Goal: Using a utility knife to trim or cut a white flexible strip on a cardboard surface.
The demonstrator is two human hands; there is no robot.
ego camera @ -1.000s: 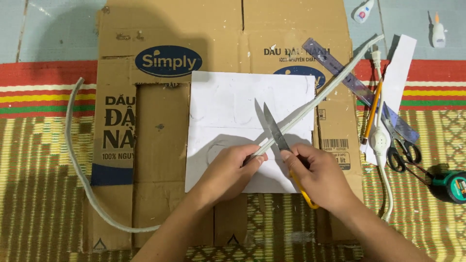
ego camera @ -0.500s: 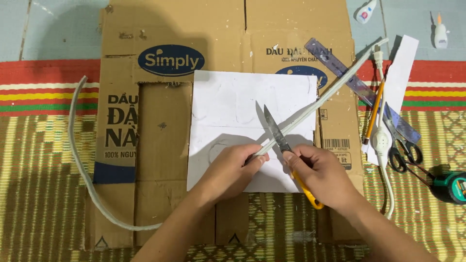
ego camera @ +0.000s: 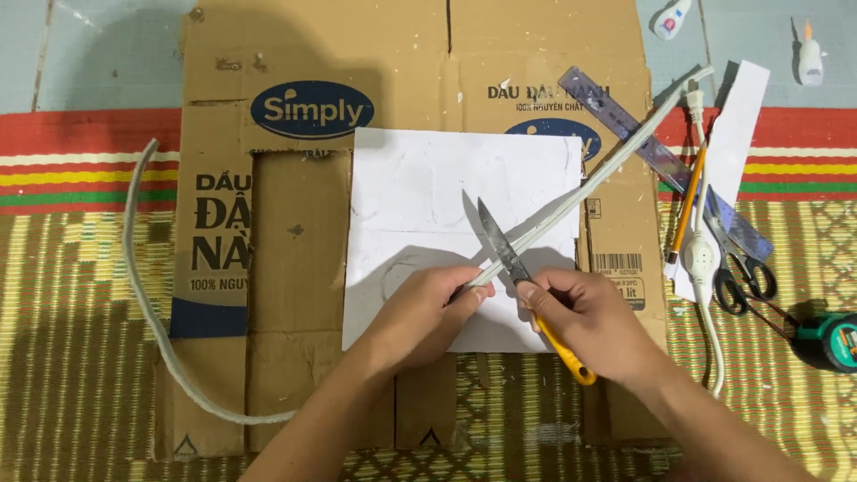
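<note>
Both hands were closed: left hand [ego camera: 427, 308] pinned a grey strip [ego camera: 580, 187] on white paper [ego camera: 420, 196], right hand [ego camera: 589, 317] gripped open yellow-handled scissors [ego camera: 504, 250] at the strip, apparently uncut.

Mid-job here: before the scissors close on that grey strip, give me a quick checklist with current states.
1. Left hand pinning the grey strip: ok.
2. Right hand gripping the yellow-handled scissors: ok.
3. Blades open and astride the strip: ok.
4. Left fingertips clear of the blades: not ok, they sit right beside them.
5. White sheet flat on the cardboard underneath: ok.
6. Cut mark on the strip: cannot tell.
</note>
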